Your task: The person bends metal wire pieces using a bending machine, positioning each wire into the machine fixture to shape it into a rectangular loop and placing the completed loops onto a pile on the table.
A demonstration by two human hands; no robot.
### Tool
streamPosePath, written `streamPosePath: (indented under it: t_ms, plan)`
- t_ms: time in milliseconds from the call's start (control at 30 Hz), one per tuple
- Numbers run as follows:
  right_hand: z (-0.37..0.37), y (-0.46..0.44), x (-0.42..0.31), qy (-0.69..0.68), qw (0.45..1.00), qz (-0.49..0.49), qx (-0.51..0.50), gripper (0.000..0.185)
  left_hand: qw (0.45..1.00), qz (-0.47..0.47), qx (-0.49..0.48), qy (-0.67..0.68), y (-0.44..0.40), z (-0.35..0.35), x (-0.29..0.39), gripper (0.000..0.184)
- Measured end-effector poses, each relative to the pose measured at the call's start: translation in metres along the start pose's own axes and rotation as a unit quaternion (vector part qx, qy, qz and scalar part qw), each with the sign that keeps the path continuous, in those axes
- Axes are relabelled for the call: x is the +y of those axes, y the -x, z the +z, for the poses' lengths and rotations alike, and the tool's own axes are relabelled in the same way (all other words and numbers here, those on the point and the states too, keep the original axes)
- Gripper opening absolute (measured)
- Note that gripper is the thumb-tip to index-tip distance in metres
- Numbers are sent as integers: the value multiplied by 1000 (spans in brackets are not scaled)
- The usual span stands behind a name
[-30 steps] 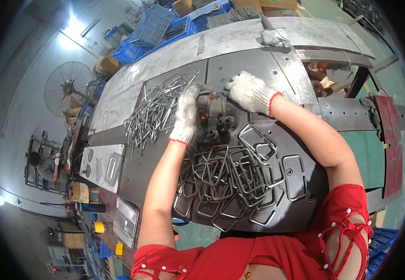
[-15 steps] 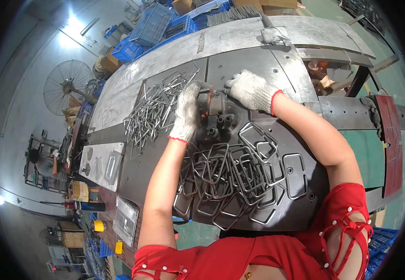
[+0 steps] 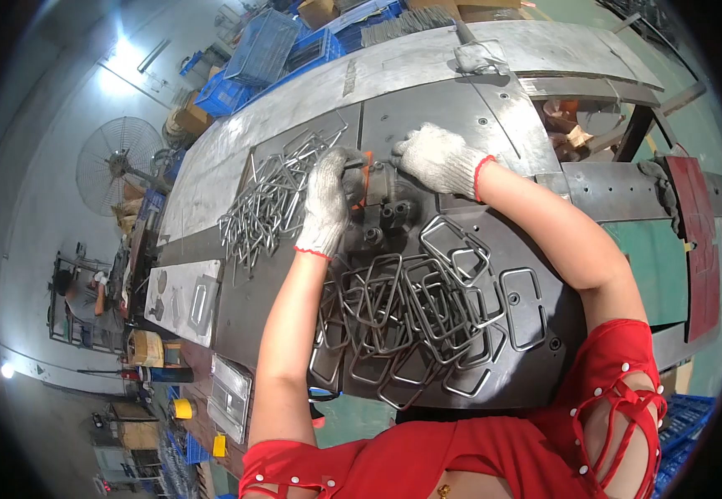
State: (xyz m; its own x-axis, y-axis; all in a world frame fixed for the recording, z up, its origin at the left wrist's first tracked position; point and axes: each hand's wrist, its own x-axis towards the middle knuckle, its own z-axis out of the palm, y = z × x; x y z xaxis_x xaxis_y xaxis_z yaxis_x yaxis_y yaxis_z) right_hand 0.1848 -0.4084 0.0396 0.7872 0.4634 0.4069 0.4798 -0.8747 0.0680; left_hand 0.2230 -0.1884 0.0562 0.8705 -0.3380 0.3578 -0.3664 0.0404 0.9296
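Note:
A dark metal bending fixture with bolts stands on the steel worktable, an orange strip at its left side. My left hand, in a white knitted glove with a red cuff edge, is closed at the fixture's left side. Gloved alike, my right hand is closed with its fingertips at the fixture's upper right. Whatever either hand grips is hidden by the fingers. Nearer my body lies a heap of bent wire frames, with one frame lying apart on its right. Left of my left hand is a pile of bent metal rods.
A metal plate lies at the table's left edge. At the back are blue crates and a wrapped tool. A standing fan is at left. Another person shows far left.
The whole view has shifted slightly. Both gloved hands stay closed at the fixture, in nearly the same places. The heap and the pile look unchanged.

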Motion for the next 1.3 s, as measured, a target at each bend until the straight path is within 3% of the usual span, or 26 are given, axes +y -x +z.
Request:
streamPosePath:
  t_ms: [100, 300, 367, 667, 867, 1200, 1300]
  plan:
    - [2, 0, 1, 1, 1000, -8, -1, 18, 995, -88, -28, 48, 4, 0, 14, 37]
    - [6, 0, 1, 9, 1000, 10, -19, 19, 982, -125, -52, 131, 5, 1, 20, 33]
    - [-2, -2, -3, 23, 996, 42, -73, 26, 982, -123, -61, 133, 6, 3, 23, 34]
    - [-10, 2, -5, -1, 995, 68, -74, 28, 988, -111, -42, 102, 6, 4, 21, 36]
    - [9, 2, 5, -23, 1000, -4, 1, 22, 988, -107, -46, 101, 6, 5, 21, 38]
    - [-5, 5, -1, -16, 1000, 19, -18, 20, 984, -107, -68, 125, 7, 4, 22, 39]
    - [-5, 5, 0, -10, 999, 10, -37, 22, 993, -86, -37, 72, 8, 4, 18, 40]
